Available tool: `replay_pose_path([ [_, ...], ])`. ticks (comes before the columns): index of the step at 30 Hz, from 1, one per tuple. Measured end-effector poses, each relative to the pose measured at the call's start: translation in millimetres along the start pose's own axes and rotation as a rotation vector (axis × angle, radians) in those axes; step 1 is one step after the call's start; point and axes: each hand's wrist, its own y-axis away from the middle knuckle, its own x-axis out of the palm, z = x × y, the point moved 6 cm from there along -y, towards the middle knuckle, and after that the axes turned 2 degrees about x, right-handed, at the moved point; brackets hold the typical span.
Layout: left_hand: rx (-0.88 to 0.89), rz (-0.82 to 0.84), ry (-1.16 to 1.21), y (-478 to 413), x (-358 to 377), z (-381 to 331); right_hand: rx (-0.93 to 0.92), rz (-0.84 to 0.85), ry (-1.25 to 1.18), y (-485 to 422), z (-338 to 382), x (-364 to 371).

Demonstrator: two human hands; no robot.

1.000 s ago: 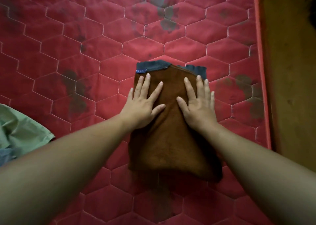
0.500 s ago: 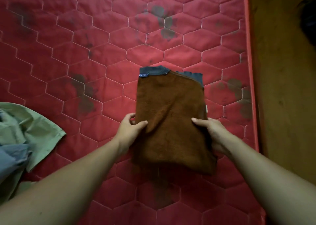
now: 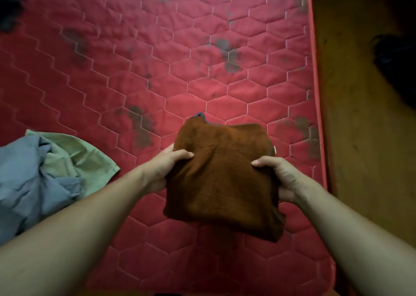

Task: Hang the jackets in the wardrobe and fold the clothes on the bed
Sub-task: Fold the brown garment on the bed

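Note:
A folded brown garment (image 3: 222, 178) with a dark blue edge at its far end is lifted off the red quilted mattress (image 3: 157, 70). My left hand (image 3: 166, 167) grips its left side, thumb on top and fingers underneath. My right hand (image 3: 281, 176) grips its right side the same way. The garment sags a little between the two hands.
A crumpled pile of pale blue and light green clothes (image 3: 45, 176) lies at the left edge of the mattress. The mattress's right edge borders a brown floor (image 3: 364, 138), where a dark object (image 3: 396, 66) sits at the far right.
Both hands went from pressing flat on the brown garment to gripping its sides and lifting it off the mattress. The view has shifted and shows more of the clothes pile.

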Motion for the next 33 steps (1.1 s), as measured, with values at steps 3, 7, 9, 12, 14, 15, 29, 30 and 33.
replay_pose_path([
  [3,0.042,0.015,0.035,56,-7,-26,-0.026,0.032,-0.027,53,8,35],
  [7,0.079,-0.05,0.102,142,-20,-55,-0.067,0.066,-0.058,127,15,85],
  [9,0.126,-0.081,0.119,185,-27,-72,-0.086,0.075,-0.042,164,19,108],
  [12,0.183,-0.142,0.135,252,-37,-86,-0.114,0.143,-0.009,218,23,145],
  [14,0.222,-0.175,0.134,296,-42,-91,-0.125,0.184,0.021,247,21,167],
  [15,0.23,-0.195,0.142,317,-45,-91,-0.13,0.2,0.041,259,20,178],
  [29,0.425,-0.623,0.602,558,-126,17,-0.045,0.515,0.655,354,-25,388],
  [30,0.439,-0.648,0.624,572,-132,27,-0.032,0.533,0.699,358,-33,404],
  [33,0.452,-0.72,0.703,627,-154,68,-0.018,0.611,0.808,373,-69,466],
])
